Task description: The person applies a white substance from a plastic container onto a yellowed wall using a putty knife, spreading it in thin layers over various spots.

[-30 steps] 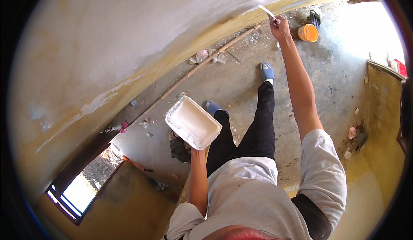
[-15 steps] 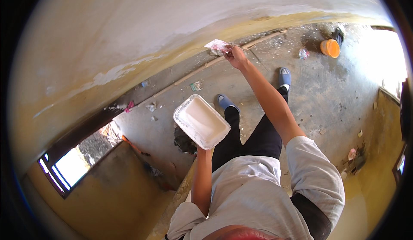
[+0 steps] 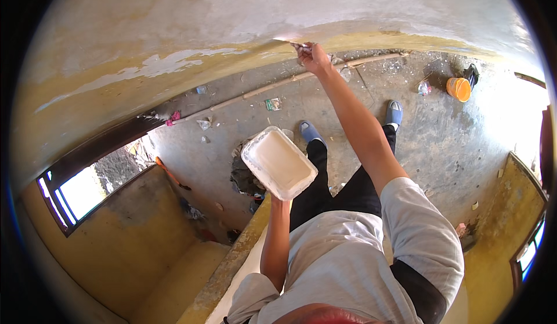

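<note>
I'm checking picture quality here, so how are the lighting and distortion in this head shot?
Head view: strong fisheye, so the wall bows and a black rim rings the frame; daylight blows out the window and right edge; the right hand and white tray look sharp.

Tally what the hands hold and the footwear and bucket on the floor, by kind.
White trays: 1, on the left hand, tray
Brushes: 1, in the right hand, brush
Blue shoes: 2
Orange buckets: 1
Total: 5
</note>
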A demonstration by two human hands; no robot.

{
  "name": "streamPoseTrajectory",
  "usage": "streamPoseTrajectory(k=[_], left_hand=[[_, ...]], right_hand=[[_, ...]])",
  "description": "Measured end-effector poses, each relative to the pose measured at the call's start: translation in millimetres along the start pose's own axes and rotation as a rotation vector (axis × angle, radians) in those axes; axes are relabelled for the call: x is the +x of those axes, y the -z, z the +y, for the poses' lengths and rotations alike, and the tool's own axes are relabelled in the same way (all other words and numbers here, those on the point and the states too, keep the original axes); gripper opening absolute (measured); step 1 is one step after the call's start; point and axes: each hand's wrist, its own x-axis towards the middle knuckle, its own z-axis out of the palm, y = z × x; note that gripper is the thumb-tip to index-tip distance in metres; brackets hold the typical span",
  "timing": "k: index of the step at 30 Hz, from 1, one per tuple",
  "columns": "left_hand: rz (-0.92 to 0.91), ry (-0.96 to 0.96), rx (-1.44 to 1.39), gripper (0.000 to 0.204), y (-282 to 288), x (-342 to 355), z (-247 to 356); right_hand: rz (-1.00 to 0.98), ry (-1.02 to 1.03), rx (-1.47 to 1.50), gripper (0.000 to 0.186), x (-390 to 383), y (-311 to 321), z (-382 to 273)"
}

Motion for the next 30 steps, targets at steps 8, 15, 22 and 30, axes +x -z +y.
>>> streamPoseTrajectory(k=[8, 15, 22, 30], left_hand=[[-0.061, 0.027, -0.001, 0.067, -9.8, 3.4, -4.1], [-0.121, 0.097, -0.003, 0.066, -23.3, 12.9, -17.1], [-0.111, 0.051, -0.076, 0.066, -8.7, 16.8, -21.4], [0.008, -0.100, -0.145, 0.065, 31.0, -7.1, -15.3]], right_hand=[[0.002, 0.189, 0.085, 0.025, -81.9, 6.0, -107.3], [0.174, 0.503, 0.225, 0.032, -173.7, 46.1, -257.5], [0.220, 0.687, -0.033, 0.011, -177.4, 60.8, -199.6], [0.089, -0.044, -0.088, 0.025, -34.8, 71.0, 34.3]])
